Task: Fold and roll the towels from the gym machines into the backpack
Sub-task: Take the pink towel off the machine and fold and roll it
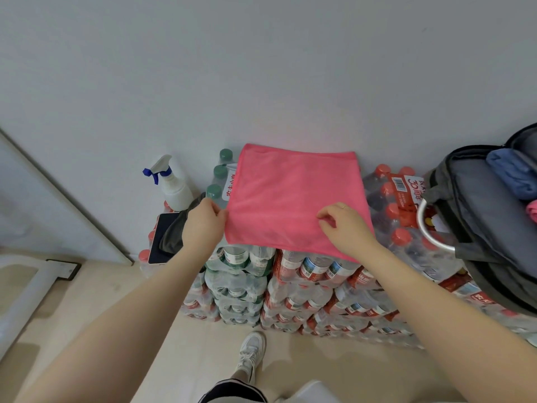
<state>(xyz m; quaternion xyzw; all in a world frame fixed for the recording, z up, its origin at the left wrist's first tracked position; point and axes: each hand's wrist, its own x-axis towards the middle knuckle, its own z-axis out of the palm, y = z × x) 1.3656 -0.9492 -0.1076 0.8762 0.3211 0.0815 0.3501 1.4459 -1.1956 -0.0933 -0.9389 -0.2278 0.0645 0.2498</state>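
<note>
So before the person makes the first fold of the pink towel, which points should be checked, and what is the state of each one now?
1. Pink towel lies spread flat on the packs of water bottles: ok.
2. Left hand pinches the towel's left edge: ok.
3. Right hand holds the cloth near the front right: fingers are curled on it, but the grip itself is hidden: cannot tell.
4. Front edge straight: not ok, it hangs over the packs and slants.
5. Backpack open to receive the roll: ok, a blue towel is already inside.
6. Phone and spray bottle clear of the towel: ok, both stand to the left.
</note>
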